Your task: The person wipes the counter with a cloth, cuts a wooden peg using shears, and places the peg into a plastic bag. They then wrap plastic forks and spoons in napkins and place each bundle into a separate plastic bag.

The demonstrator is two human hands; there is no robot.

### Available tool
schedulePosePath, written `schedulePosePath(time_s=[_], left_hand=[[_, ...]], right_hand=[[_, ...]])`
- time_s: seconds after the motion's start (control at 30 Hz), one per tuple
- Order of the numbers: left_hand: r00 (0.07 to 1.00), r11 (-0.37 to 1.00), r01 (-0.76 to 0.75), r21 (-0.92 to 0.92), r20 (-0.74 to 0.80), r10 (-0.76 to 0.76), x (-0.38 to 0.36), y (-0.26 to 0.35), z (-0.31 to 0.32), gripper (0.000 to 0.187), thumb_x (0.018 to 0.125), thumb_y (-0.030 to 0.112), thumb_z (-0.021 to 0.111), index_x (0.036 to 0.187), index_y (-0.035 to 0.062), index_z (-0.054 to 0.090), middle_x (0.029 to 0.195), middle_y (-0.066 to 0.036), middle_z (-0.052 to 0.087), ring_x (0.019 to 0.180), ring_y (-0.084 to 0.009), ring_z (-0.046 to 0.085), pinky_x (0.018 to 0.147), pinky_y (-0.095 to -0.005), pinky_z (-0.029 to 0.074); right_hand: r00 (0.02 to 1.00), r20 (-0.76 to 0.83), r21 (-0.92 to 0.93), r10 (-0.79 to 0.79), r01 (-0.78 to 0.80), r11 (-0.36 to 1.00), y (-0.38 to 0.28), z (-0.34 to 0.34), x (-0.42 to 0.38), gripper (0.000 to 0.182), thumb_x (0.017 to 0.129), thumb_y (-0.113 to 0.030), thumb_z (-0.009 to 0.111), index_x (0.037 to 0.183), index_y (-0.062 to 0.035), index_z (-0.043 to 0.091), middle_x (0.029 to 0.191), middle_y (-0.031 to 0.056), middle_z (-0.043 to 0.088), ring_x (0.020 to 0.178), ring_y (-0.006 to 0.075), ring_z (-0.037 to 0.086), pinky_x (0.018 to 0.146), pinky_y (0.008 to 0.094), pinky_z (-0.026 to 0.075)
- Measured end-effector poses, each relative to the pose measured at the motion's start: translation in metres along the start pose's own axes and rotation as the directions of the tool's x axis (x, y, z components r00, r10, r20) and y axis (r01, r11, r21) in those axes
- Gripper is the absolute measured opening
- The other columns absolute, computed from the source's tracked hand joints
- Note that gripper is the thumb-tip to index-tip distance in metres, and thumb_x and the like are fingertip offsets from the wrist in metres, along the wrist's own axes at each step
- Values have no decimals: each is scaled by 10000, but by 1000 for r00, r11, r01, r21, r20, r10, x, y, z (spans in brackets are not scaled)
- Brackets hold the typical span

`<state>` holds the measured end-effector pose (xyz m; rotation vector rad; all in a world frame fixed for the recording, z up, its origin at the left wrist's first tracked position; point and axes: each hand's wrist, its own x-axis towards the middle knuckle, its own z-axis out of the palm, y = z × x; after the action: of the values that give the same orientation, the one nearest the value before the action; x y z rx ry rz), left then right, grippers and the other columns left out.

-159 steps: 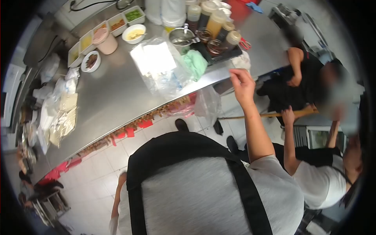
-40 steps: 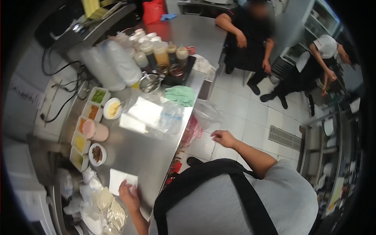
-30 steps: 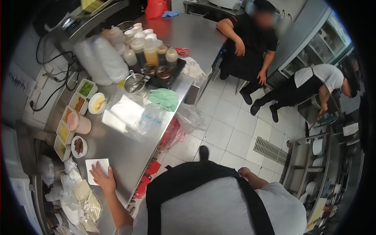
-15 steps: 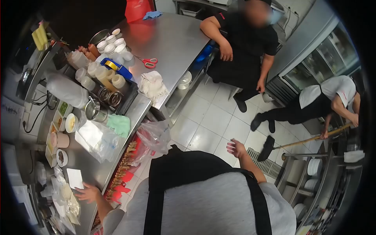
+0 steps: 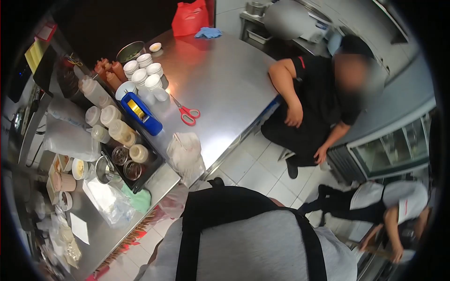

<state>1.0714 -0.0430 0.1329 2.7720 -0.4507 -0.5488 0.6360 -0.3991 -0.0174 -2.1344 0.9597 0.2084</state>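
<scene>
Neither of my hands shows now; a thin strip of skin at the upper edge of my black apron (image 5: pixel 234 206) may belong to my right arm, its hand hidden by my body. Close to my left side runs the steel counter (image 5: pixel 110 239), with a white sheet of paper (image 5: pixel 79 228) on it. A plastic bag with white contents (image 5: pixel 108 199), a green cloth (image 5: pixel 137 197) and a metal pot (image 5: pixel 106 169) lie farther along. Ahead on the steel table are red-handled scissors (image 5: pixel 189 115), a blue tape dispenser (image 5: pixel 142 114) and a whitish cloth (image 5: pixel 184 152).
Squeeze bottles (image 5: pixel 123 132) and sauce jars stand in a black tray (image 5: pixel 150 175). Stacked white cups (image 5: pixel 140 77) and a red bag (image 5: pixel 190 18) are farther back. One person in black (image 5: pixel 309 107) sits beside the table; another (image 5: pixel 403 199) bends over at right.
My view has swung toward the steel table. Both my hands, visible earlier with fingers spread, are out of sight. The person at right bends lower, and the broom is no longer visible.
</scene>
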Motion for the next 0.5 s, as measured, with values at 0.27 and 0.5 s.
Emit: schedulePosePath(time_s=[0.27,0.5], left_hand=[[876,971,-64,-229,453,165,24,127,15,419,836,359,545,1209,173,508,1132,-118,519,1069,-288,498,845,-473,406],[742,973,162,-163,670,-11,2,206,-51,341,824,250,603,1133,107,588,1003,-144,618,961,-280,594,799,-396,466]], right_hand=[[975,173,790,-139,-53,611,-223,-384,111,427,924,-318,571,1261,-58,538,848,83,676,646,132,631,609,251,518],[956,-288,356,-58,163,920,-258,-590,374,808,784,-451,718,1388,-29,385,1264,112,540,1122,215,536,955,346,412]])
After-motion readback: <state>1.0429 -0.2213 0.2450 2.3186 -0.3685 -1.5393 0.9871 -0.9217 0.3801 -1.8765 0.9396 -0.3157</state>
